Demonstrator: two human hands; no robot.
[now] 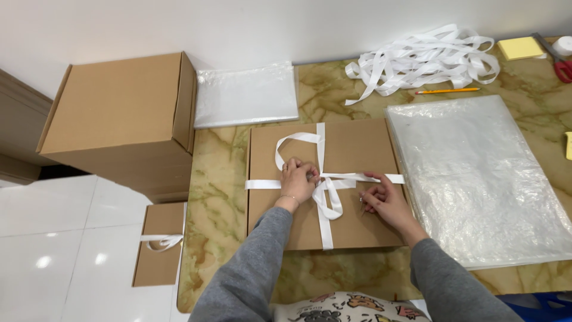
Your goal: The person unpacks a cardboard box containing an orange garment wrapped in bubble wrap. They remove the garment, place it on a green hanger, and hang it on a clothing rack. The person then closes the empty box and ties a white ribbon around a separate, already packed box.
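Note:
A flat brown cardboard box [357, 149] lies on the marble table, crossed by a white ribbon [322, 226] that meets in a knot near its middle. My left hand [298, 179] presses on the knot and pinches the ribbon there, with a loose loop [292, 143] curling up behind it. My right hand [384, 200] rests on the box just right of the knot, fingers holding the ribbon end that runs to the right edge.
A stack of clear plastic bags [476, 173] lies to the right, a smaller one [245, 95] at the back. A heap of white ribbon [426, 59], a pencil [447, 90], yellow sticky notes [521, 48] and red scissors [557, 59] sit at the back right. Cardboard boxes [122, 119] stand on the left; a ribboned box [159, 244] lies on the floor.

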